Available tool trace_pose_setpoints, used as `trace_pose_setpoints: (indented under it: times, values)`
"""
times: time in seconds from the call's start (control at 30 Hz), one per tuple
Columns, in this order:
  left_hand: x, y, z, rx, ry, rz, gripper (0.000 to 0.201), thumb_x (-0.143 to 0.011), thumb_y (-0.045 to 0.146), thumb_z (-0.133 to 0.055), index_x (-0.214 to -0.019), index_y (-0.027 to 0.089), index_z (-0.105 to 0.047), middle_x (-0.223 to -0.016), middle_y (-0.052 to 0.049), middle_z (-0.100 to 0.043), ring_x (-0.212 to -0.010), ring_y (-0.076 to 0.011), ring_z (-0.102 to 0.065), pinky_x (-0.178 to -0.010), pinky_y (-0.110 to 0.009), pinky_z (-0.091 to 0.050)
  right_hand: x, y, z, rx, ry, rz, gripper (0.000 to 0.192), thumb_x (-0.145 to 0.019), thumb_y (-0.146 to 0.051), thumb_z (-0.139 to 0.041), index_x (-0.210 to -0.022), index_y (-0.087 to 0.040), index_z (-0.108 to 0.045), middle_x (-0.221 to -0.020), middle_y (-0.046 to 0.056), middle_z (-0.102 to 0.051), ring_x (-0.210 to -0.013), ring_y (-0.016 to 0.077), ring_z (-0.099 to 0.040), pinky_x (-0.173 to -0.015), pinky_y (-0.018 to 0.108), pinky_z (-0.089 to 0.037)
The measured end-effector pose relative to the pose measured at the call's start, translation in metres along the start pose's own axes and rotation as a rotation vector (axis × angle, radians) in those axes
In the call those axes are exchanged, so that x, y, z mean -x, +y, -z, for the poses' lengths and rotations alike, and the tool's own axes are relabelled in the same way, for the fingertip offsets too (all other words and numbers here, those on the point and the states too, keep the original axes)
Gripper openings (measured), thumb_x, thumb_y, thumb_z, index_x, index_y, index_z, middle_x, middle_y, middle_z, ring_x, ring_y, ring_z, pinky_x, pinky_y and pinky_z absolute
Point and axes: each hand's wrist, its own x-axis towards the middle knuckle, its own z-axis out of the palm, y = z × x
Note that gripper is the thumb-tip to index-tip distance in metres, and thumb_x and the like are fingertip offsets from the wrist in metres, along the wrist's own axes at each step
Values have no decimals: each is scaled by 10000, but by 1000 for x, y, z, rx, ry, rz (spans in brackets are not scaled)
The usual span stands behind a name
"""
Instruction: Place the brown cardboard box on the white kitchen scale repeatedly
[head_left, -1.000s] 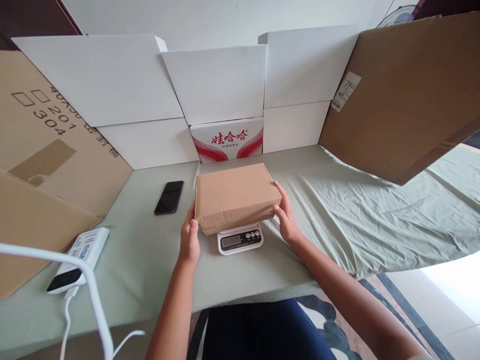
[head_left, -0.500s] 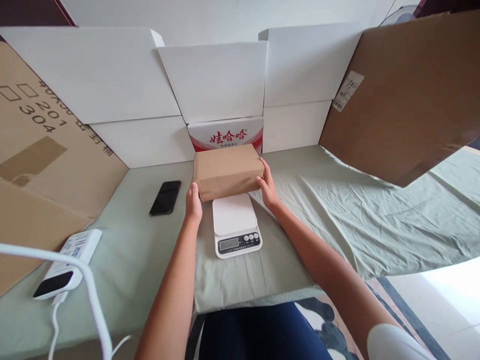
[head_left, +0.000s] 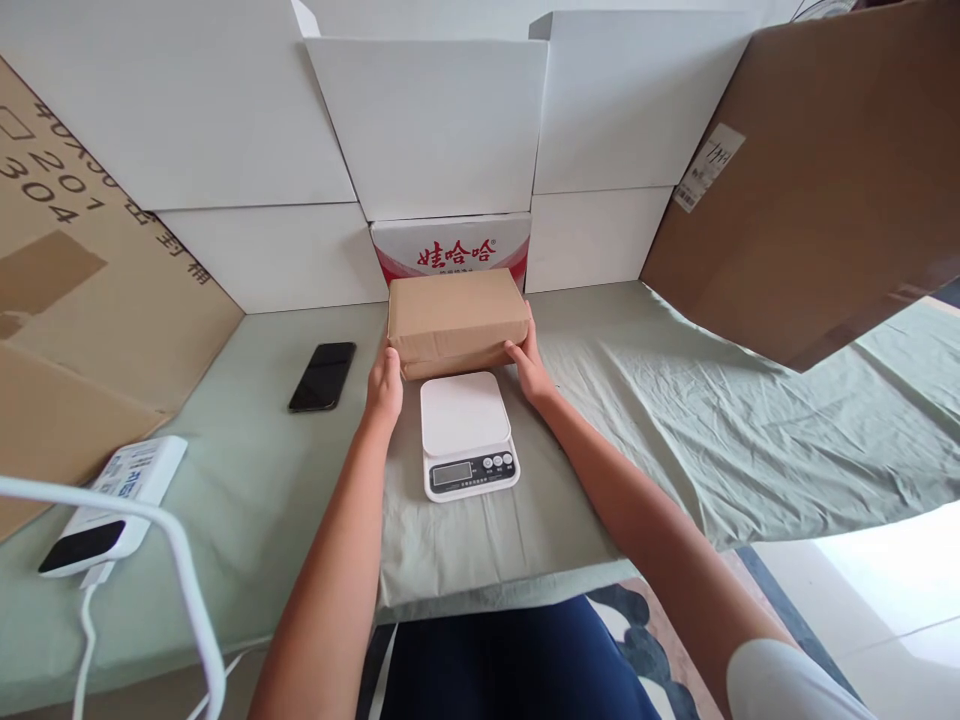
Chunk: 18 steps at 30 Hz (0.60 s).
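A closed brown cardboard box (head_left: 457, 325) is gripped between my two hands, just behind a white kitchen scale (head_left: 465, 415). My left hand (head_left: 385, 385) presses on the box's left end, thumb at the front corner. At the right end, my right hand (head_left: 529, 362) has its thumb on the front face, with the other fingers partly hidden around the side. The scale's weighing plate carries nothing, and its dark display and round buttons face me. Whether the box rests on the cloth or hangs just above it, I cannot tell.
White boxes (head_left: 427, 130) and a red-printed carton (head_left: 450, 245) wall off the back. Large cardboard panels stand left (head_left: 97, 260) and right (head_left: 810, 180). Left of my hands lie a black phone (head_left: 322, 377) and a white power bank (head_left: 116, 505) with a cable. Green cloth (head_left: 712, 400) covers the table.
The camera view has tipped slightly downward and shifted. The box looks slightly lower relative to my hands' surroundings, still held at both ends; the scale and phone stay in place.
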Motion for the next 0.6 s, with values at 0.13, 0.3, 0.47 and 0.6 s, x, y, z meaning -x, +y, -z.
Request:
trace_pose_setpoints:
  times: [0.13, 0.3, 0.47, 0.6]
  values:
    - [-1, -16, -1, -40, 45, 81, 725, -909, 823, -533, -1235, 211, -747, -1380, -153, -713, -1442, -330, -568, -1292, -485, -335, 0, 6, 0, 23, 9, -38, 963, -899, -781, -547, -1665, -299, -215, -1794, 31, -220, -1690, 243, -127, -1400, 475, -95]
    - [1, -22, -3, -114, 26, 107, 750, -923, 819, -513, -1301, 211, -735, -1477, -163, -662, -1484, -336, -531, -1299, -480, -321, -1, 16, 2, -7, 35, -94, 930, -877, -631, -637, -1642, -308, -219, -1770, 56, -261, -1651, 269, -234, -1367, 524, -221]
    - [3, -20, -3, -146, 5, 122, 775, -940, 812, -487, -1396, 223, -700, -1528, -159, -627, -1485, -344, -532, -1305, -490, -309, -1, 21, 2, -27, 37, -115, 912, -850, -474, -649, -1625, -286, -206, -1715, 99, -342, -1564, 288, -379, -1302, 549, -338]
    - [2, -29, -1, -83, 3, 119, 755, -949, 790, -504, -1418, 227, -684, -1553, -146, -608, -1525, -314, -490, -1313, -470, -299, 0, 21, 1, -38, 22, -109, 938, -834, -451, -665, -1621, -284, -184, -1708, 116, -363, -1543, 307, -416, -1281, 575, -362]
